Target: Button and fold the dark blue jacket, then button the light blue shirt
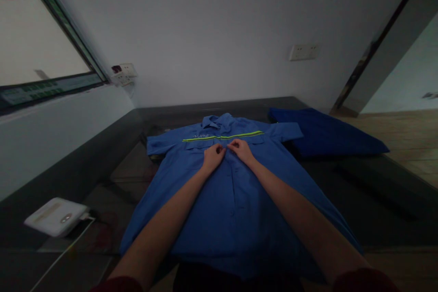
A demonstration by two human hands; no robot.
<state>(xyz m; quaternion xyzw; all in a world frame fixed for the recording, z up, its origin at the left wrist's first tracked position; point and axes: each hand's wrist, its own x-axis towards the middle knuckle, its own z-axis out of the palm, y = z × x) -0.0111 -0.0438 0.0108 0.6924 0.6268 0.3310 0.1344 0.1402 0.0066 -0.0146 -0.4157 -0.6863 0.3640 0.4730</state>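
Note:
A blue short-sleeved work shirt (pixel 208 205) lies spread front up, its collar at the far end and its hem towards me. A yellow-green stripe (pixel 242 135) crosses its chest. Both hands meet at the front opening just below this stripe. My left hand (pixel 214 155) is closed, its fingertips pinching the shirt's front edge. Close beside it, my right hand (pixel 240 149) pinches the other side of the opening. Any button between the fingertips is too small to make out. Lower down, the placket hangs slightly apart.
The shirt rests on a dark table (pixel 345 200). Folded darker blue cloth (pixel 328 132) lies at the right rear. On the left sits a white box-shaped device (pixel 56 216) with a white cable (pixel 61 255). A wall with sockets (pixel 304 52) stands behind the table.

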